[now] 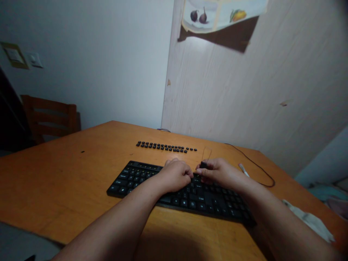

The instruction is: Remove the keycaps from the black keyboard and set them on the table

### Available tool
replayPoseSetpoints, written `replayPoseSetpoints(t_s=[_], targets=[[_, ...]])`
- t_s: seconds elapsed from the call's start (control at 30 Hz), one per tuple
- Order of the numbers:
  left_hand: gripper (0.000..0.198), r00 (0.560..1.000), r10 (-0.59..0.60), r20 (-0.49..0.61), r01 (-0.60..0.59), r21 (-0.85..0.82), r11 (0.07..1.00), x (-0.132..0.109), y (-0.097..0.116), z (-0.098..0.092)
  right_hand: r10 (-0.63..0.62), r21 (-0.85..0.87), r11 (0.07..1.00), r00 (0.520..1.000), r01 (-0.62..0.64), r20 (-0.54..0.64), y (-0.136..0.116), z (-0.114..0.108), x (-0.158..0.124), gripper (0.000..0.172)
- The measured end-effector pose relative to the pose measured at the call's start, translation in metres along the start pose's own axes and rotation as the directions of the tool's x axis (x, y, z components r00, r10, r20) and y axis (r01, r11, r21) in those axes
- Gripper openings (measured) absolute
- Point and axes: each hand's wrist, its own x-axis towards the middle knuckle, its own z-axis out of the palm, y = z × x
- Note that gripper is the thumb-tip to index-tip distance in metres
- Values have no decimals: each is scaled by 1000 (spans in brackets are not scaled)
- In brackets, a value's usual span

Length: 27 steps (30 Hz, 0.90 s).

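At far left I have a wooden chair (53, 115) against the wall, and then the wooden bench (81, 181) spreads across my view. The black keyboard (123, 177) lies on it, slightly askew, its left end uncovered and its middle and right partly under the arms. Behind it I see loose black keycaps (162, 148) lined up in two rows. The left hand (175, 174) rests over the keyboard's middle, fingers curled in; I cannot tell whether they grip anything. Just beside it, the right hand (219, 173) has its fingers pinched closed on a wire-loop tool (203, 165) above the keyboard's back edge, loop upward; I can't make out whether the small black piece at its base is a handle or a keycap. Further right I see a dark cable (274, 181) curving over the bench and a crumpled white cloth (310, 219).
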Motion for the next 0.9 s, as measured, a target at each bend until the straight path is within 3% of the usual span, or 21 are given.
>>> replayPoseSetpoints(t_s=[0.2,0.43,0.63,0.9], targets=[[22,1000,-6,12,6,-36,999,0,-2,1,-164,-117,982,974,147,-158,-2,-3,0,35],[23,1000,-7,30,8,-25,1000,0,-1,0,57,285,957,998,-49,-21,-4,4,-2,21],[26,999,-10,33,10,2,1000,0,-1,0,138,294,948,990,-122,-37,-12,5,-3,12],[24,999,-15,36,14,8,1000,-1,0,0,189,324,931,982,-170,-28,-10,12,0,15]])
